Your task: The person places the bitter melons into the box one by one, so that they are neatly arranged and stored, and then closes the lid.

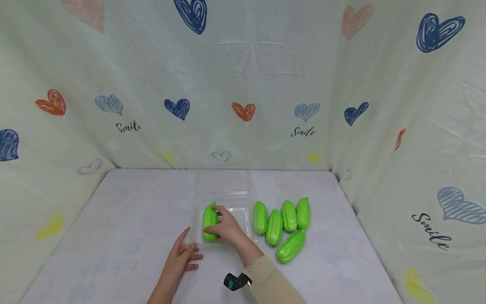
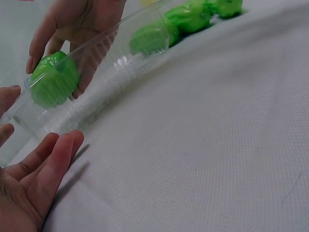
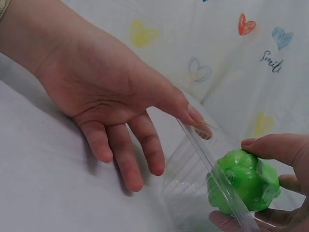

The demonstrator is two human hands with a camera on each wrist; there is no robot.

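Note:
A clear plastic box [image 1: 234, 241] with its hinged lid [image 1: 222, 182] laid back stands on the white tablecloth. Inside its left part, my right hand [image 1: 227, 226] grips a ridged green gourd [image 1: 209, 221], thumb and fingertips on either side of it; the right wrist view shows this gourd [image 3: 244, 179] behind the clear wall. By the box's near left corner is my left hand [image 1: 180, 255], its index finger and thumb at the rim and the other fingers extended outside the wall. The left wrist view shows the held gourd [image 2: 54, 79] above the box floor.
Several more green gourds [image 1: 274, 228] lie grouped right of the box, one slanted [image 1: 290, 247] nearer the front. A black wrist camera [image 1: 237, 281] sits at my right sleeve [image 1: 271, 280]. Behind and beside the table [image 1: 133, 211] hang heart-printed curtains [image 1: 212, 139].

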